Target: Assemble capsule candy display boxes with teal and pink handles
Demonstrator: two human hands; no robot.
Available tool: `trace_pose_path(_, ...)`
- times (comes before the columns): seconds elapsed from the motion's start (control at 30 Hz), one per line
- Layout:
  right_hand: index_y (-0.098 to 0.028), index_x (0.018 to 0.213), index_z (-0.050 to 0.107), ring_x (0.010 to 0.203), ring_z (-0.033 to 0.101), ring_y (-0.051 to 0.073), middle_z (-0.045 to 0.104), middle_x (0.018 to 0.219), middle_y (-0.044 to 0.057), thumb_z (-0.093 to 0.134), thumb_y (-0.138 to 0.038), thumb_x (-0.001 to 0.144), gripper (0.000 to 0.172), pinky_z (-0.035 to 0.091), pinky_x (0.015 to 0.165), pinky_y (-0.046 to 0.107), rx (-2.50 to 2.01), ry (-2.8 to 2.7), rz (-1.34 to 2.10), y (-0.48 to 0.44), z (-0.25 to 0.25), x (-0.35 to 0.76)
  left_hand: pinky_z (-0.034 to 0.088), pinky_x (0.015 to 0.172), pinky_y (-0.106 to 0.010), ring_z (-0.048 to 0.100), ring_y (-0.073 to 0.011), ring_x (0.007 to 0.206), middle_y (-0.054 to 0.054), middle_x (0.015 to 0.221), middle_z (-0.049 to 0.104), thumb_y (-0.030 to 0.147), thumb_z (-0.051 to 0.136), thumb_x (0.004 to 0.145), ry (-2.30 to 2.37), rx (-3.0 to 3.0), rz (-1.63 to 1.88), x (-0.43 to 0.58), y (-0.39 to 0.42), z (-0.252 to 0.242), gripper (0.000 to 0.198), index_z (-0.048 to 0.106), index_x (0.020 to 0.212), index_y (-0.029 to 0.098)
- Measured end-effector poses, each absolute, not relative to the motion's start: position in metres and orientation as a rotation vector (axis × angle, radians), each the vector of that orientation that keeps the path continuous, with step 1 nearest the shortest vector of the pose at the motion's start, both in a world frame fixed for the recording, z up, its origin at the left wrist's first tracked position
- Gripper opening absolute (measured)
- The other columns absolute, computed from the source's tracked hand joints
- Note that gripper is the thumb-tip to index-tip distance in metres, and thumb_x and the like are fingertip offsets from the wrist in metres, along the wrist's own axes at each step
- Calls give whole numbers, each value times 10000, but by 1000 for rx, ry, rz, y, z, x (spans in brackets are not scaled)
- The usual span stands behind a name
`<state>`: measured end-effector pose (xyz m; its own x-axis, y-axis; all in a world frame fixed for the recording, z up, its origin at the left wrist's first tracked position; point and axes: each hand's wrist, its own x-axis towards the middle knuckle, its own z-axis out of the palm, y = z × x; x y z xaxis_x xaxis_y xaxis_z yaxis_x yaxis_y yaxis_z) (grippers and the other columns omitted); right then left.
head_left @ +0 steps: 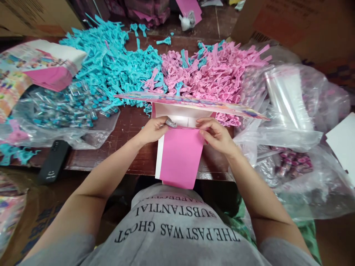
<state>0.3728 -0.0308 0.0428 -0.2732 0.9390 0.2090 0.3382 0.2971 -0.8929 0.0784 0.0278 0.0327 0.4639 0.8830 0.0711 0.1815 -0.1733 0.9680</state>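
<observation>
A pink cardboard box (180, 157) with a white inside lies open at the table's front edge, its lower end near my shirt. Its printed top panel (191, 101) stands up across the far side of the opening. My left hand (155, 130) pinches the left part of the opening's rim; something silvery (170, 122) wraps or sits at a fingertip. At the right part of the rim, my right hand (216, 135) has curled fingers over the opening and its thumb against the pink panel. The box's inner bottom is hidden.
Behind the box are heaps of turquoise plastic pieces (111, 62) and pink plastic pieces (210, 74). Small blue-capped tubes (69, 107) lie on plastic at left, near a black phone (54, 161). Clear bags (288, 99) and purplish-pink small tubes (295, 162) occupy the right.
</observation>
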Motion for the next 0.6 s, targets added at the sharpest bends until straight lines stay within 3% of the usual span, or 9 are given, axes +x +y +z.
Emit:
trace_pose_path(0.07, -272, 941, 636, 1281, 675, 275, 708, 1375, 94, 608, -329, 992, 82, 515, 1093, 492, -1097, -1929, 873, -31, 49, 371, 569, 924, -325, 745, -208, 928, -61, 907, 783, 264, 668, 858, 962, 1688, 798, 79, 28, 36, 109, 749, 857, 191)
trace_pose_path(0.13, -264, 929, 634, 1205, 711, 268, 744, 1304, 92, 589, -295, 985, 78, 539, 1035, 464, -1093, -2020, 864, -29, 57, 368, 567, 970, -365, 743, -237, 996, -80, 987, 787, 238, 656, 877, 1052, 1777, 819, 78, 19, 46, 120, 749, 939, 194)
trace_pose_path(0.27, -246, 1035, 667, 892, 722, 237, 777, 990, 74, 635, -447, 970, 213, 564, 816, 385, -1251, -1981, 940, -18, 76, 363, 466, 1170, -501, 658, -334, 1255, -127, 1253, 752, 275, 781, 862, 1375, 1953, 1158, 84, -40, 82, 186, 714, 1029, 227)
trace_pose_path(0.37, -226, 945, 706, 817, 683, 231, 768, 902, 75, 656, -477, 944, 256, 518, 774, 370, -1362, -2039, 900, -4, 88, 359, 587, 899, -429, 719, -248, 886, -77, 999, 791, 317, 746, 935, 1190, 1871, 1014, 102, -95, 103, 73, 732, 978, 260)
trace_pose_path(0.43, -219, 974, 738, 836, 680, 223, 781, 940, 65, 635, -449, 947, 254, 491, 787, 355, -1363, -2076, 871, 3, 95, 356, 582, 710, -355, 686, -189, 713, -56, 884, 782, 378, 695, 992, 1011, 1644, 764, 117, -114, 105, 142, 742, 947, 252)
trace_pose_path(0.6, -232, 1035, 788, 796, 671, 191, 796, 921, 13, 662, -500, 933, 313, 431, 730, 307, -1272, -2387, 997, 8, 116, 357, 568, 567, -264, 722, -155, 675, -95, 923, 806, 616, 770, 905, 923, 1001, 674, 142, -96, 85, 424, 725, 933, 195)
